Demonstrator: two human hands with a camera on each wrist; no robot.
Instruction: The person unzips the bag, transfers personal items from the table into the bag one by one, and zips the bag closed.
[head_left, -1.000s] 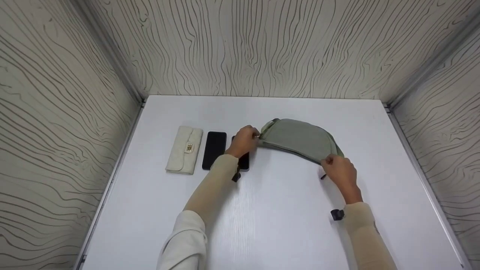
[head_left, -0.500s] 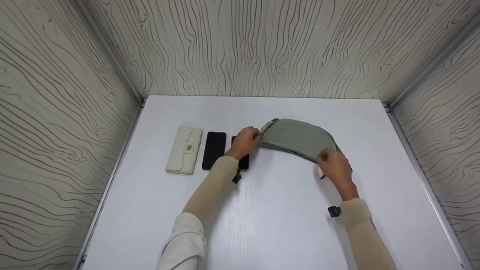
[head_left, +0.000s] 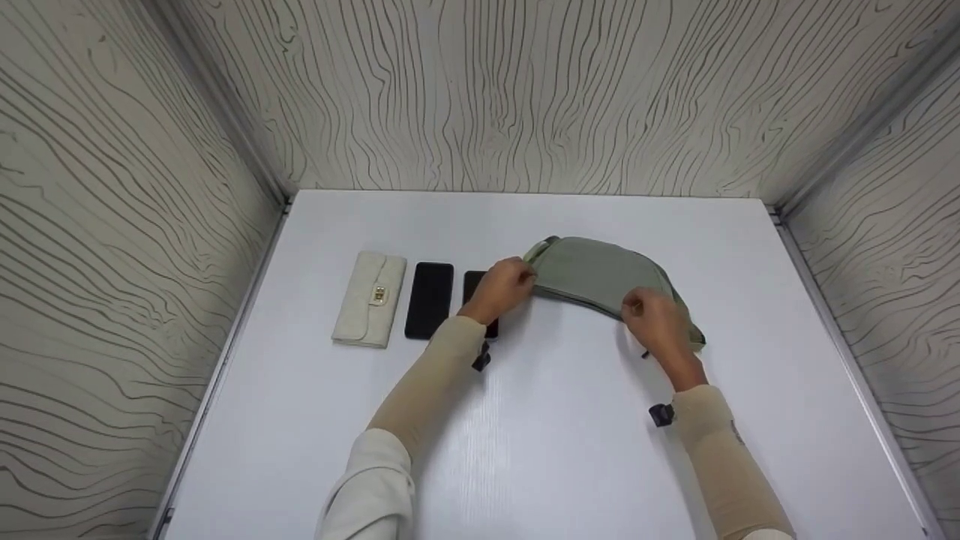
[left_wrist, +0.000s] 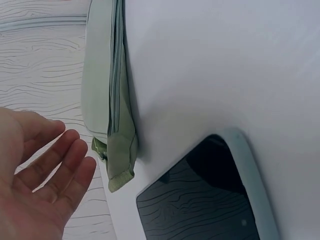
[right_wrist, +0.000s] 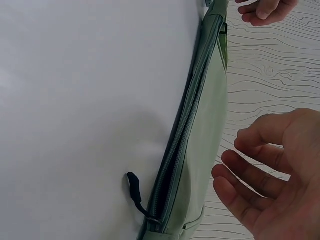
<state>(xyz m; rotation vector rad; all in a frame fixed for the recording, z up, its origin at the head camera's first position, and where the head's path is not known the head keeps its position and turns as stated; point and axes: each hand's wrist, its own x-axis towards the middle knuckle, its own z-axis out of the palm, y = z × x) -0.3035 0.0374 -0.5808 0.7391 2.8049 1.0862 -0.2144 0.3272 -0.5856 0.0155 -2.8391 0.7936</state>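
A sage-green belt bag [head_left: 600,274] lies on the white table, its curved side away from me. Along its near edge runs a zipper [right_wrist: 187,110], gaping slightly, with a dark cord pull [right_wrist: 134,187] at the right end. My left hand [head_left: 501,287] is by the bag's left end; in the left wrist view its fingers are loosely bent, hold nothing and appear apart from the fabric. Over the front edge, nearer the right end, is my right hand [head_left: 660,326]. Its fingers [right_wrist: 250,175] are also loosely bent, with nothing between them.
Left of the bag lie a black phone [head_left: 429,300] and a second dark-screened phone [head_left: 473,282], partly hidden under my left forearm and hand. Farther left is a cream wallet [head_left: 360,300] with a gold clasp. Wood-patterned walls [head_left: 480,97] enclose the table [head_left: 570,420].
My right hand has moved left and slightly away from me along the bag's front edge, uncovering its right corner. My left hand has shifted slightly right. Bag, phones and wallet stay in place.
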